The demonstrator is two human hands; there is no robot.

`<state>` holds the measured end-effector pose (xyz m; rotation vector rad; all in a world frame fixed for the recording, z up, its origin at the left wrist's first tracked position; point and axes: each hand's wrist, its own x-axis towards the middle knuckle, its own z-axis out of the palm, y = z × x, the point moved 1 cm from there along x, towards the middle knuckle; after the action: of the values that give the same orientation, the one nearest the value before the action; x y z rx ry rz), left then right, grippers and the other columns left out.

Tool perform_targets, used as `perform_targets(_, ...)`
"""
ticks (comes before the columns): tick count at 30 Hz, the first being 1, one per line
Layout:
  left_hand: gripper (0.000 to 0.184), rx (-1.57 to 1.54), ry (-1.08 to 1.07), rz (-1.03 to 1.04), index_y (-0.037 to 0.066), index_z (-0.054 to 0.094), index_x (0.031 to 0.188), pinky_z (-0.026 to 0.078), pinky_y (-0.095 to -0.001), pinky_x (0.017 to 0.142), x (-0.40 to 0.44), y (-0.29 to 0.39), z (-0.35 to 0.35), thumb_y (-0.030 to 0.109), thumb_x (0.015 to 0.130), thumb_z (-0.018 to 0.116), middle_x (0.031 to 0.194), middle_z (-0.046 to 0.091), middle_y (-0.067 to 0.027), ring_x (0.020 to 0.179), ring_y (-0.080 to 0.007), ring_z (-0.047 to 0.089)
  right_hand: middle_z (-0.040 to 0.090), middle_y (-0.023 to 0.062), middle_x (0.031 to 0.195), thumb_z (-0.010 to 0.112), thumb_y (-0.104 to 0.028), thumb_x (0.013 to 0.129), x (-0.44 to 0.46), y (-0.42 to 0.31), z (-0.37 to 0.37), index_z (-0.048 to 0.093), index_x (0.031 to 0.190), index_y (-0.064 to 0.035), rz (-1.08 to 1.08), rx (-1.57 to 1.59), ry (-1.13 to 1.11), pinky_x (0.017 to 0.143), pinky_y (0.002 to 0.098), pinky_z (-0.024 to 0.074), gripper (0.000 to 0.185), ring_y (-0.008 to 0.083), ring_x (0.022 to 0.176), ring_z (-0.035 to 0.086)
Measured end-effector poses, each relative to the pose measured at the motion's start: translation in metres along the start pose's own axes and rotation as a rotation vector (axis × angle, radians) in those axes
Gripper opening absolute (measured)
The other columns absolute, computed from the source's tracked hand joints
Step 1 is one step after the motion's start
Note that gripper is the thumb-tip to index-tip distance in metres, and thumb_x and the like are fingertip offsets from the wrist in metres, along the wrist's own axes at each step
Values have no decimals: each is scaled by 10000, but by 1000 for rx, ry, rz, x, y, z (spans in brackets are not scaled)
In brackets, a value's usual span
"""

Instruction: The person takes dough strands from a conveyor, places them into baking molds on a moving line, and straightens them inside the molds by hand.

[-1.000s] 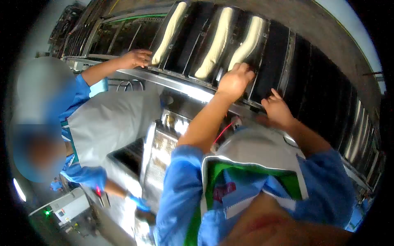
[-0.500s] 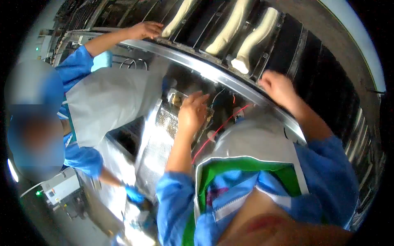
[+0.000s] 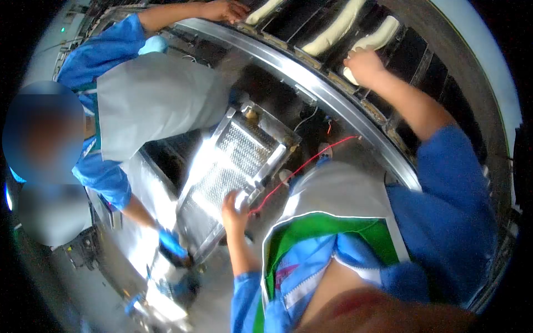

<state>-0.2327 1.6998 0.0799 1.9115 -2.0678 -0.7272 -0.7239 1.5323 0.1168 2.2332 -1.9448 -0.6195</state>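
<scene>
My right hand (image 3: 366,67) reaches over the metal rail and curls its fingers round the near end of a pale dough strip (image 3: 377,38), which lies in a dark tray slot. A second long dough strip (image 3: 336,29) rests in a slot to the left, apart from my hand. My left hand (image 3: 236,210) is low in front of my body, beside the edge of a metal mesh belt (image 3: 227,166). Its thumb and fingers are apart, with nothing visible in them.
A co-worker in a grey apron (image 3: 161,108) stands at the left, one hand (image 3: 225,11) by another dough strip (image 3: 264,10) and a blue-gloved hand (image 3: 172,243) low down. The curved metal rail (image 3: 277,64) borders the dark trays. A red cord (image 3: 302,166) runs near my apron.
My right hand has moved from the rail onto the end of the nearest dough strip. My left hand has drawn back towards my body. The whole view has shifted a little.
</scene>
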Motion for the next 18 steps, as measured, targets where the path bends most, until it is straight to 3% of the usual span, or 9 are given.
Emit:
perform_targets(3, 344, 18, 34, -97, 84, 608, 1069, 423, -394, 906, -14, -14, 0, 70, 728, 642, 1133, 572, -142, 1073, -321, 528, 576, 107, 1016, 593, -23, 701, 4, -17, 12, 622, 978, -64, 45, 330, 157, 839, 365, 448, 281, 264, 987, 547)
perform_targets(5, 354, 34, 73, -179, 86, 600, 1076, 417, -397, 918, -24, -26, 0, 57, 725, 635, 1147, 565, -147, 1089, -328, 518, 564, 136, 1055, 592, 42, 692, -11, -4, 13, 588, 1040, -34, 59, 843, 296, 882, 356, 433, 356, 279, 1028, 539)
perform_targets(7, 357, 41, 113, -227, 85, 596, 1080, 419, -397, 916, -32, -39, -6, 57, 727, 635, 1158, 557, -150, 1092, -330, 516, 566, 135, 1063, 621, 21, 726, -35, 12, 8, 593, 1021, -35, 110, 1022, 443, 836, 335, 451, 301, 285, 966, 571)
perform_targets(9, 345, 84, 194, -205, 77, 594, 1074, 427, -396, 907, -42, -71, -6, 66, 732, 640, 1184, 536, -159, 1094, -330, 516, 592, 131, 899, 609, -161, 802, -71, 18, 8, 627, 897, -46, 264, 708, 493, 704, 372, 477, 151, 322, 822, 584)
perform_targets(11, 345, 89, 297, -286, 72, 595, 1071, 429, -397, 903, -49, -95, -9, 79, 730, 648, 1187, 529, -165, 1101, -328, 511, 596, 156, 834, 551, -339, 849, -94, 8, 27, 640, 849, -53, 267, 640, 243, 626, 414, 462, 299, 352, 725, 576)
perform_targets(12, 347, 108, 315, -346, 72, 594, 1072, 428, -397, 905, -53, -101, -15, 88, 730, 653, 1189, 527, -168, 1106, -329, 505, 601, 168, 880, 554, -386, 835, -101, -6, 25, 641, 845, -36, 250, 605, 10, 729, 435, 452, 361, 340, 821, 576)
perform_targets(13, 350, 127, 332, -418, 72, 594, 1072, 427, -397, 907, -58, -105, -21, 97, 729, 657, 1190, 525, -170, 1112, -330, 499, 603, 167, 934, 575, -401, 814, -111, -23, 38, 640, 827, -16, 183, 446, 246, 862, 472, 392, 391, 329, 952, 545)
perform_targets(14, 366, 189, 368, -450, 85, 589, 1090, 408, -396, 933, -64, -126, -18, 111, 731, 654, 1212, 512, -169, 1121, -339, 484, 600, 166, 960, 595, -400, 796, -110, -34, 36, 634, 807, -5, 234, 444, 195, 938, 502, 323, 397, 322, 1039, 502)
perform_targets(18, 439, 249, 495, -597, 67, 551, 1122, 361, -409, 980, -80, -160, -32, 108, 701, 671, 1284, 457, -149, 1182, -336, 422, 595, 164, 953, 612, -408, 788, -96, -30, 39, 627, 820, -9, 300, 428, 137, 876, 506, 372, 401, 331, 975, 530)
